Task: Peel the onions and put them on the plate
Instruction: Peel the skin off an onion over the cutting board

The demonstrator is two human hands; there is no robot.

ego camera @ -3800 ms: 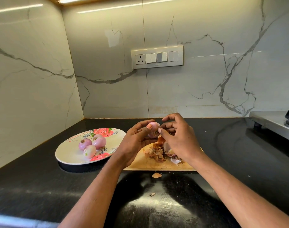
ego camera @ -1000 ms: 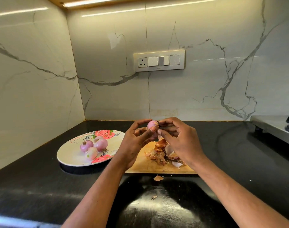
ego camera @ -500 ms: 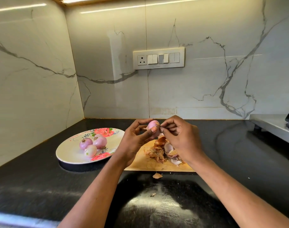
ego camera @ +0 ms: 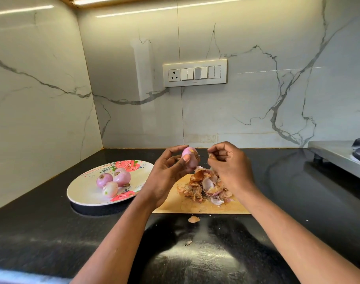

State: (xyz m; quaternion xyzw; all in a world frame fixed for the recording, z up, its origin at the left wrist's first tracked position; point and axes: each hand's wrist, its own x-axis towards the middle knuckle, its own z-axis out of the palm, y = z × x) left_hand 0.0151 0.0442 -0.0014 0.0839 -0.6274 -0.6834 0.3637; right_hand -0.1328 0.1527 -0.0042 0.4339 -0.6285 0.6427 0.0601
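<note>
Since half a second ago, apart from the onion [ego camera: 190, 157] by a small gap goes the right hand [ego camera: 229, 167], fingers curled, whether pinching a scrap of skin impossible to tell. Gripping that smooth, glossy pink bulb between thumb and fingertips: left hand [ego camera: 167, 176], above the flat wooden board [ego camera: 195, 204] and its papery brown peel heap [ego camera: 204, 186]. At nine o'clock, on the round floral plate [ego camera: 82, 191], three peeled onions [ego camera: 113, 181] clustered together.
</note>
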